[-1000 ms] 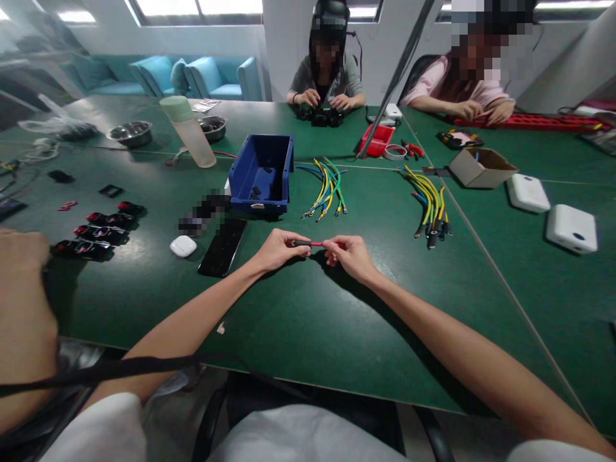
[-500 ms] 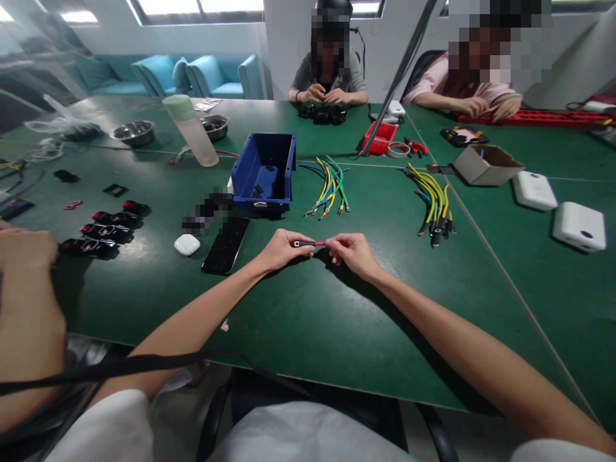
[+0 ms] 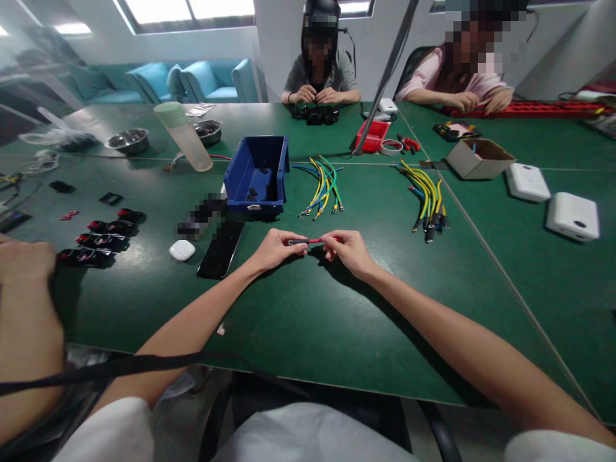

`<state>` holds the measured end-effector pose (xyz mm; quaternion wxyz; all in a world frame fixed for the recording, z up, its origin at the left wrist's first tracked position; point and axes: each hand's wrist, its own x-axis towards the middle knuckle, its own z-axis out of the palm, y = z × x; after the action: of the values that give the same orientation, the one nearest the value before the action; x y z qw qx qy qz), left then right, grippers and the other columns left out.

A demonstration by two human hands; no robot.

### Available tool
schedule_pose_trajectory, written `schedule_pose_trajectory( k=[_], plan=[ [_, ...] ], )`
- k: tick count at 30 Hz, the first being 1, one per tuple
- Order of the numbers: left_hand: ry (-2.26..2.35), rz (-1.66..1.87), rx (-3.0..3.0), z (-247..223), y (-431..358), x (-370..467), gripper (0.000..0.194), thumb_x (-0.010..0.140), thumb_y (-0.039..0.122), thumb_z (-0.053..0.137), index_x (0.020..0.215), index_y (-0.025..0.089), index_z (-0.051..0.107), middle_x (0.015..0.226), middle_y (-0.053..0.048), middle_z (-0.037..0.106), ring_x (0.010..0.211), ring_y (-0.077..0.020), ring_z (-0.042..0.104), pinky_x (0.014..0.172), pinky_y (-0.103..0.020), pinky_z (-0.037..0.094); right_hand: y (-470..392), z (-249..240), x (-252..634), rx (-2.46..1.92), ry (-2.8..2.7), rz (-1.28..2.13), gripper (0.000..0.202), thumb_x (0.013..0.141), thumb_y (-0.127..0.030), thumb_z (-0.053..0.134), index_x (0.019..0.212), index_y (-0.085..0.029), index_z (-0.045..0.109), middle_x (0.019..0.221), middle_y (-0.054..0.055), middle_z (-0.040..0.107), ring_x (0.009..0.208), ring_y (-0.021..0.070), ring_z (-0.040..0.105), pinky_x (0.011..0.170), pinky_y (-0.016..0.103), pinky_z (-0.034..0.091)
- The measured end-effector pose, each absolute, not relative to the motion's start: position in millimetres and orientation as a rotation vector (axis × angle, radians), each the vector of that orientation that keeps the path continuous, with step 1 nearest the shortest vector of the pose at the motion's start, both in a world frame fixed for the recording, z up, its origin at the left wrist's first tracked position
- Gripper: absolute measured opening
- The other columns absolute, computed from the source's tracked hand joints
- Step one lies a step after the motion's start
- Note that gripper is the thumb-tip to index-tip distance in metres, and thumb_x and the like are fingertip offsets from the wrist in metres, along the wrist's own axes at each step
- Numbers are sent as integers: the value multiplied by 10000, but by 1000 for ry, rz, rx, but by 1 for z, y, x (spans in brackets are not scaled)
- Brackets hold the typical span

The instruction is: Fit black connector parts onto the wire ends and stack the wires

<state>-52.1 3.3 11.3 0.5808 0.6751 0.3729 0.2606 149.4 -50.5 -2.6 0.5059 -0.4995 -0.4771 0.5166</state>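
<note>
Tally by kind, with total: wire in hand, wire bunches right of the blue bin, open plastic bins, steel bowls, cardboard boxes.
Held red wire: 1
Wire bunches: 2
Plastic bins: 2
Steel bowls: 2
Cardboard box: 1
Total: 8

red wire [image 3: 316, 240]: plastic-sheathed | 2 bowls [image 3: 129, 149]: shiny metal | blue bin [image 3: 238, 206]: smooth plastic | phone [image 3: 221, 251]: glossy | box [image 3: 466, 164]: matt cardboard

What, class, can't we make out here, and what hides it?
- Head view: right end of the red wire, hidden by the right hand.
- Head view: lower side of the black sleeve, covered by the left hand.
- Head view: lower inside of the cardboard box, behind its front wall.
- Head view: shape of the black pieces in the blue bin, too small.
- Head view: far-left arm, cut off by left edge.
</note>
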Motion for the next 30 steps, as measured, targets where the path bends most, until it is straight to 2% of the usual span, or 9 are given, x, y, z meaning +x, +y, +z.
schedule_pose_trajectory(
  k=[8,15,23,30],
  plan=[
    [897,614,1581,10,5,-49,433,730,409,724,1021,88,706,788,-107,726,686,-177,675,695,-290,528,-48,-5,149,-1135,-967,1254,342,679,-448,747,771,-136,639,611,20,624,470,114,567,456,237,487],
    [872,609,1511,7,6,-51,480,708,369,750,1090,88,679,872,-128,729,756,-204,694,769,-342,543,-47,-9,151,-1141,-867,1133,426,673,-466,756,906,-180,542,634,-12,616,522,125,599,486,231,501],
    [775,568,1452,9,8,-52,503,713,324,742,1142,78,649,982,-171,710,839,-235,699,813,-383,536,-45,-10,153,-1129,-842,1124,429,765,-608,620,864,-214,480,672,-6,611,546,125,610,508,238,508],
    [822,584,1407,10,8,-51,482,690,312,756,1102,81,663,931,-153,722,815,-227,701,793,-373,539,-45,-9,152,-1106,-781,1130,431,721,-556,700,876,-212,492,673,0,624,588,139,631,510,233,512]
  ],
)
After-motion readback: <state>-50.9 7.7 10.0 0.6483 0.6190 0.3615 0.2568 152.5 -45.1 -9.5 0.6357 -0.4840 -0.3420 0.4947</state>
